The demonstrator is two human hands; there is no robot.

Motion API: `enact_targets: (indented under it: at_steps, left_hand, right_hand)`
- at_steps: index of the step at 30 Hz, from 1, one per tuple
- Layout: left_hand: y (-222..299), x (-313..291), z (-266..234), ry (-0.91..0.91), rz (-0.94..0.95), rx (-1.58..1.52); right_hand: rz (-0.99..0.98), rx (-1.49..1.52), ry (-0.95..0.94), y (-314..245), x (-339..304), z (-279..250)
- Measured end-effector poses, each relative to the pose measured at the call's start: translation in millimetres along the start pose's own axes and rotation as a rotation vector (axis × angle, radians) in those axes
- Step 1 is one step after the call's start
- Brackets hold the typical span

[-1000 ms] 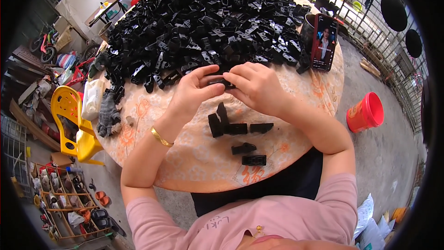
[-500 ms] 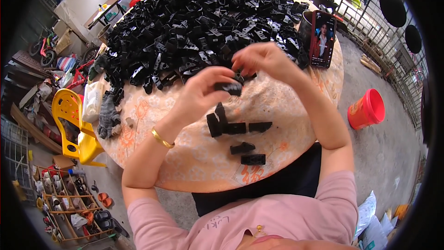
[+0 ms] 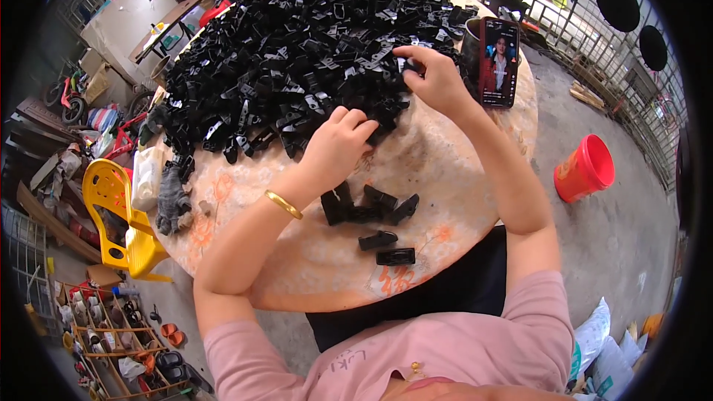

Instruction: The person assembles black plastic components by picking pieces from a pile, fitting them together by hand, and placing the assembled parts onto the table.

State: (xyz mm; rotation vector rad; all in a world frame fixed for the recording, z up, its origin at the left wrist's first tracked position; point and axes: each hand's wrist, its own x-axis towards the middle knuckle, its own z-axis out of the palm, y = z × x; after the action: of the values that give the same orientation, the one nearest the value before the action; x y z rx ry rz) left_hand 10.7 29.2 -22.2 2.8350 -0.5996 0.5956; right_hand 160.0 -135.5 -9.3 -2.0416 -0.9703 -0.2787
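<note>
The right hand (image 3: 438, 78) reaches into the far side of the heap (image 3: 297, 52) of black plastic parts on the round desk (image 3: 445, 171), its fingers closed on one part. The left hand (image 3: 338, 145) rests curled at the near edge of the heap; I cannot tell if it grips anything. A few finished pieces (image 3: 371, 212) lie apart, near the body. The step seems to be picking parts; next needs both hands brought together.
</note>
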Motion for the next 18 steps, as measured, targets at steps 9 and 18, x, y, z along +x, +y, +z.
enact_targets:
  at_steps: [9, 18]
  left_hand:
    - [-11.2, -15.2, -3.7, 0.261, -0.758, -1.327]
    - [2.3, -11.2, -11.5, 0.403, -0.726, -1.683]
  right_hand:
    - [0.391, 1.121, -0.384, -32.0, -15.5, 12.1]
    - [0.421, 1.074, -0.297, -48.0, -31.1, 33.6]
